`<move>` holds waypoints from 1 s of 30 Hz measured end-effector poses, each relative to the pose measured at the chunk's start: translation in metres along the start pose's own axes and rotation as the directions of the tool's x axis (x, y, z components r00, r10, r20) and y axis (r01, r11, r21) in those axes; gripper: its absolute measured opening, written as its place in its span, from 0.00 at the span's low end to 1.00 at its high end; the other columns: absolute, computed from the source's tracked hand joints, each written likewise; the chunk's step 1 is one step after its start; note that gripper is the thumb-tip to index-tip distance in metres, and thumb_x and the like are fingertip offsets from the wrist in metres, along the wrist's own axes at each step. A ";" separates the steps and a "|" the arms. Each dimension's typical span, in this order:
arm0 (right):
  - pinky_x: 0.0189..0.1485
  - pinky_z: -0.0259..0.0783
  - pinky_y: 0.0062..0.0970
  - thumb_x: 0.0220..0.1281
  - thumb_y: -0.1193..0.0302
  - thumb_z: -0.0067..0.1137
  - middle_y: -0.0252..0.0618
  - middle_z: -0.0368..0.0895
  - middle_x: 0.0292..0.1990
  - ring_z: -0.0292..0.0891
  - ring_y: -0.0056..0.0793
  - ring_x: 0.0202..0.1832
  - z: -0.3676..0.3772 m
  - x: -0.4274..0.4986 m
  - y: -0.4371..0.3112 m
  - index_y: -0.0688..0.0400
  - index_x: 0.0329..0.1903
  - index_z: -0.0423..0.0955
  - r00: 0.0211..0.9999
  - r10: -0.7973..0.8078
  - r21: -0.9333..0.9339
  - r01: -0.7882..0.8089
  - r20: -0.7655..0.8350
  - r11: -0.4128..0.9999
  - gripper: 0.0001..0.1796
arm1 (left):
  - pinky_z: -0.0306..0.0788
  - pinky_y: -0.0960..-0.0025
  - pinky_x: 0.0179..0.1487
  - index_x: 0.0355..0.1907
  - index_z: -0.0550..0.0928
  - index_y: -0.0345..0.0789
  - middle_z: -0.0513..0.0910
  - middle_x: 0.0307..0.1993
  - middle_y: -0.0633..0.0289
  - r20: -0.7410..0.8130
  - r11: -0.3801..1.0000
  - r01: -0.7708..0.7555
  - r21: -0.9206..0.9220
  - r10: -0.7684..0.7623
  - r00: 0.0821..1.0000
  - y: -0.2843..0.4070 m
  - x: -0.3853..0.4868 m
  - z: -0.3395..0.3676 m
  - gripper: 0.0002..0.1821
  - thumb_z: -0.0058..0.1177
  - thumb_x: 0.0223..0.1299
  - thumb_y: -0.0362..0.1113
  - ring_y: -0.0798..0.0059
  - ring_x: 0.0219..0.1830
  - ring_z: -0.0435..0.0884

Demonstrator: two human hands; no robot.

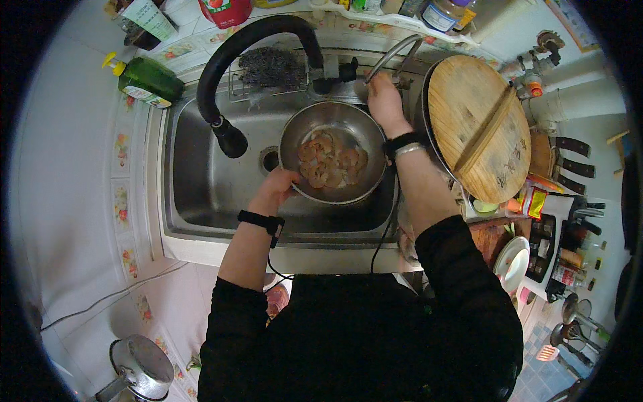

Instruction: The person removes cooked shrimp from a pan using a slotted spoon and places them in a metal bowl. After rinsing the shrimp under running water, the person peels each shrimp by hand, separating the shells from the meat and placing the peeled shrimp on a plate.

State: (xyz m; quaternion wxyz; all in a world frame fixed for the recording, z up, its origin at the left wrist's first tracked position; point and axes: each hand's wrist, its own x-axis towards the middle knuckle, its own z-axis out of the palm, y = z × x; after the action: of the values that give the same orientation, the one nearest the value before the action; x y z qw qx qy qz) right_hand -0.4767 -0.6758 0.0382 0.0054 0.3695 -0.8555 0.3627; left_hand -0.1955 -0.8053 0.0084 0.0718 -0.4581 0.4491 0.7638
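Observation:
A round metal pan (295, 130) sits tilted over the right half of the sink (201, 196). Peeled shrimp (329, 161) lie in a little liquid at its bottom. My left hand (276, 188) grips the pan's rim at the lower left, thumb on top and fingers underneath. At the back right, my right hand (386, 105) reaches to the thin curved steel tap (394, 53), its fingers at the tube's end. Whether those fingers close on the tap is hidden. The larger black faucet (233, 47) arches over the sink's left side.
A wok with a wooden lid (482, 125) stands close beside my right forearm. Left of the sink leans a green soap bottle (150, 83). Behind the sink, a wire rack holds a dark scouring pad (271, 65). Knives (575, 163) and plates (512, 264) are farther right.

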 end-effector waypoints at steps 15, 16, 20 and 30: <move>0.68 0.61 0.35 0.63 0.74 0.51 0.53 0.65 0.65 0.62 0.47 0.68 -0.004 -0.031 0.006 0.61 0.63 0.66 1.000 0.029 0.164 -0.027 -0.008 0.986 0.25 | 0.76 0.63 0.42 0.54 0.76 0.30 0.82 0.44 0.59 0.022 0.989 -0.147 0.011 0.146 0.989 -0.012 0.019 0.005 0.26 0.50 0.47 0.19 0.66 0.41 0.82; 0.67 0.63 0.36 0.63 0.74 0.52 0.53 0.67 0.64 0.64 0.47 0.66 -0.006 -0.032 0.004 0.61 0.63 0.67 0.998 0.052 0.106 -0.049 -0.022 0.993 0.25 | 0.76 0.63 0.43 0.55 0.75 0.30 0.82 0.45 0.60 0.061 0.982 -0.188 -0.014 0.189 0.980 -0.016 0.025 0.005 0.26 0.50 0.48 0.19 0.66 0.42 0.81; 0.59 0.68 0.40 0.62 0.70 0.54 0.54 0.76 0.55 0.72 0.50 0.57 -0.011 -0.033 0.003 0.63 0.58 0.71 0.984 0.176 0.015 -0.176 0.006 0.984 0.22 | 0.74 0.64 0.43 0.57 0.75 0.31 0.81 0.47 0.61 0.023 0.941 -0.333 -0.062 0.335 0.942 -0.027 0.036 0.007 0.27 0.51 0.48 0.21 0.67 0.45 0.80; 0.46 0.73 0.47 0.67 0.56 0.48 0.58 0.81 0.35 0.78 0.57 0.40 0.001 0.001 0.007 0.64 0.39 0.80 0.954 0.300 -0.263 -0.293 -0.014 0.919 0.22 | 0.77 0.60 0.42 0.57 0.72 0.33 0.80 0.49 0.57 -0.058 0.984 -0.139 -0.108 0.133 0.989 -0.007 -0.004 -0.008 0.27 0.49 0.50 0.20 0.63 0.45 0.80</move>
State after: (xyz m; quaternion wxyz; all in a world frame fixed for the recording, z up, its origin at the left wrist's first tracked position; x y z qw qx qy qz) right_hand -0.4819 -0.6737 0.0334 -0.0122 0.2363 -0.9420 0.2380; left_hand -0.1840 -0.8059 0.0056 -0.0176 -0.4488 0.4376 0.7790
